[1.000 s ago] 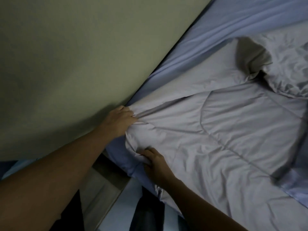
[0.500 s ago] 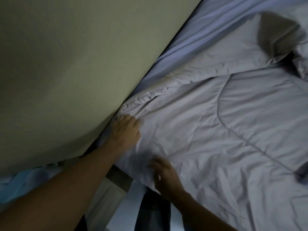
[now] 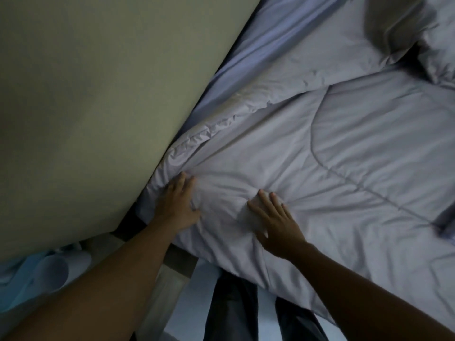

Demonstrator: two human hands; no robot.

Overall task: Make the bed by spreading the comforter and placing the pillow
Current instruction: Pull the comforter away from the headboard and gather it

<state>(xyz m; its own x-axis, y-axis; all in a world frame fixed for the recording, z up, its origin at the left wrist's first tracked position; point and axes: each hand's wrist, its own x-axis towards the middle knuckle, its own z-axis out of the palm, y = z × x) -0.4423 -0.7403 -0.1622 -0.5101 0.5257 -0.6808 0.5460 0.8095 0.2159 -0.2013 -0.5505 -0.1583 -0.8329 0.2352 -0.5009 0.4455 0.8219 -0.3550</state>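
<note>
Now: you are smoothing the comforter (image 3: pixel 332 168) at its corner beside the wall (image 3: pixel 98 107).
Left hand (image 3: pixel 177 205): fingers straight, flat on that corner.
Right hand (image 3: pixel 275 222): fingers spread, pressing just beside.
Next: likely flattening the bunched far end; I cannot pick out the pillow.
Bed: blue sheet (image 3: pixel 283 45) bare along the wall.
Room: dim.

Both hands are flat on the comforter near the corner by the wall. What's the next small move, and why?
Probably slide the left hand toward the wall, drawing the edge of the comforter over the blue sheet, while the right hand presses flat. Creases bunch between the hands, and a strip of sheet lies bare along the wall.
</note>
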